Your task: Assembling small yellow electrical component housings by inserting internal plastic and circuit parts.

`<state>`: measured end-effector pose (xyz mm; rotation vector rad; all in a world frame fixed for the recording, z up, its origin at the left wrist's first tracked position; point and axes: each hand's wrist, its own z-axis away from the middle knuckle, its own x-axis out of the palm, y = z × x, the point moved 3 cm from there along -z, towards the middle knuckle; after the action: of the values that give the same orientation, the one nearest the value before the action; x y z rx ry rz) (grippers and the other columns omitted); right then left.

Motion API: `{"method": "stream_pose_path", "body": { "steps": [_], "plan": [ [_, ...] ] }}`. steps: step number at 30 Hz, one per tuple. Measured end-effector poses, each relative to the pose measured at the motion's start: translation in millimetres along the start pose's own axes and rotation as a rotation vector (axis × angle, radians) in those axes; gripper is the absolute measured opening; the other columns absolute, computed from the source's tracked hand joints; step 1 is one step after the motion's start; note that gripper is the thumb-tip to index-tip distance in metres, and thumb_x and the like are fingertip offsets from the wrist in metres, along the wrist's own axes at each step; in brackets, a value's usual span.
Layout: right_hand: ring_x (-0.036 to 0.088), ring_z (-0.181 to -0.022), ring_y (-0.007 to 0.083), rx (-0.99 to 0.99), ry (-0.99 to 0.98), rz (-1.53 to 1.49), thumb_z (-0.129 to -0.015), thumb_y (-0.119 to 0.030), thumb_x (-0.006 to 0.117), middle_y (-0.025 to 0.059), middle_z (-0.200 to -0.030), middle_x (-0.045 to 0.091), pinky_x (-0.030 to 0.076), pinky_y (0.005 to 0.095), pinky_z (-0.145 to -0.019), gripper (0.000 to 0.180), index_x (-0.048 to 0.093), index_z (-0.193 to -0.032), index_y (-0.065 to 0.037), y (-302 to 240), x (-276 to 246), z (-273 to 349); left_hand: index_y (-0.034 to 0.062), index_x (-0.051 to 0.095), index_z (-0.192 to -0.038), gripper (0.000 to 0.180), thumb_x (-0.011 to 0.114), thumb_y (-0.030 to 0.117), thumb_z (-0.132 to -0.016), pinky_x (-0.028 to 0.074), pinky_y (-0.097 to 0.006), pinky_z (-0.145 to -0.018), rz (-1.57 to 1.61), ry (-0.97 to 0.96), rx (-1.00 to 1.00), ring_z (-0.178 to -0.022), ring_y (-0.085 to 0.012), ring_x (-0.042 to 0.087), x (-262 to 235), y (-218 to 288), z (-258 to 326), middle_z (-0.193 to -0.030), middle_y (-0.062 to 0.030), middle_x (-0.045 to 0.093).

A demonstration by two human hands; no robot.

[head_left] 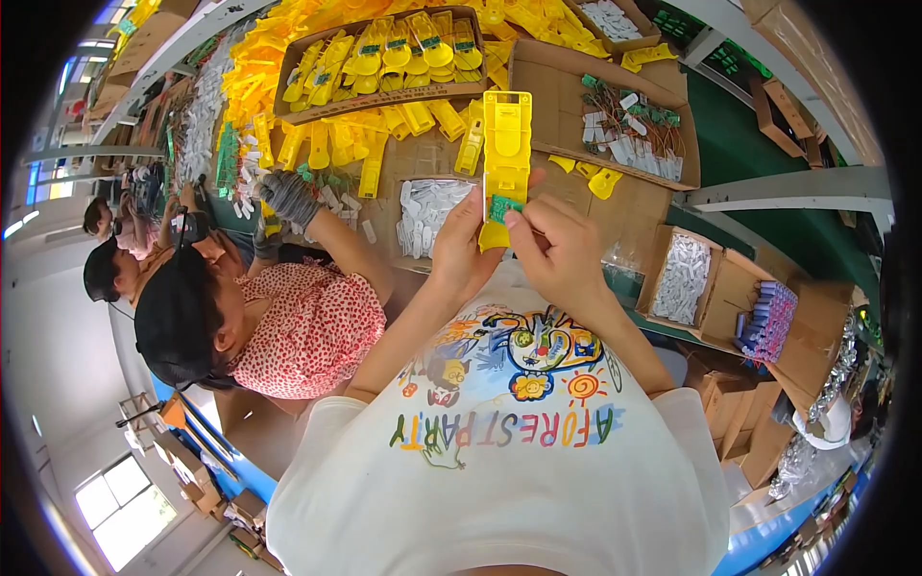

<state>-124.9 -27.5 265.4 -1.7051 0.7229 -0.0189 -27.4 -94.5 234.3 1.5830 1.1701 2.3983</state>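
Here, left hand holds long yellow plastic housing by lower end, fingers closed on it; long axis runs away from person, toward far edge of workbench. Right hand pinches small green circuit board against housing's lower part, fingers narrow. Both hands equally near. Shallow cardboard tray at far side: finished yellow housings in rows. Box at right: green boards with wires. Small box near right edge: white parts.
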Motion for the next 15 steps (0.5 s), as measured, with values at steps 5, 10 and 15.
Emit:
{"method": "stream_pose_path", "body": {
  "steps": [5, 10, 15],
  "plan": [
    [0.041, -0.049, 0.0141, -0.022, -0.041, -0.022, -0.084, -0.010, 0.059, 0.0086, -0.058, 0.046, 0.030, 0.0287, -0.044, 0.020, 0.053, -0.070, 0.003, -1.6, -0.3, -0.1, 0.0042, 0.037, -0.135, 0.045, 0.031, 0.030, -0.099, 0.039, -0.039, -0.098, 0.035, 0.039, 0.020, -0.116, -0.0230, 0.048, 2.1, -5.7, 2.0, -0.132, -0.0125, 0.046],
    [0.040, -0.044, 0.0119, 0.158, -0.091, 0.014, -0.084, -0.014, 0.060, 0.0083, -0.050, 0.047, 0.029, 0.0300, -0.043, 0.026, 0.056, -0.065, 0.004, 12.3, -0.9, 0.0, 0.0015, 0.039, -0.132, 0.043, 0.037, 0.027, -0.098, 0.043, -0.033, -0.091, -0.154, 0.154, 0.215, -0.108, -0.0181, 0.053, -12.1, -10.8, 2.3, -0.122, -0.0086, 0.053],
    [0.039, -0.042, 0.0099, 0.228, -0.118, 0.006, -0.084, -0.015, 0.062, 0.0066, -0.049, 0.050, 0.028, 0.0288, -0.041, 0.026, 0.061, -0.065, 0.002, 22.4, 2.7, 4.6, -0.0027, 0.040, -0.132, 0.043, 0.039, 0.023, -0.097, 0.045, -0.027, -0.083, -0.311, 0.213, 0.312, -0.096, -0.0123, 0.056, -14.6, -17.1, 3.3, -0.113, -0.0074, 0.058]
  ]
}}
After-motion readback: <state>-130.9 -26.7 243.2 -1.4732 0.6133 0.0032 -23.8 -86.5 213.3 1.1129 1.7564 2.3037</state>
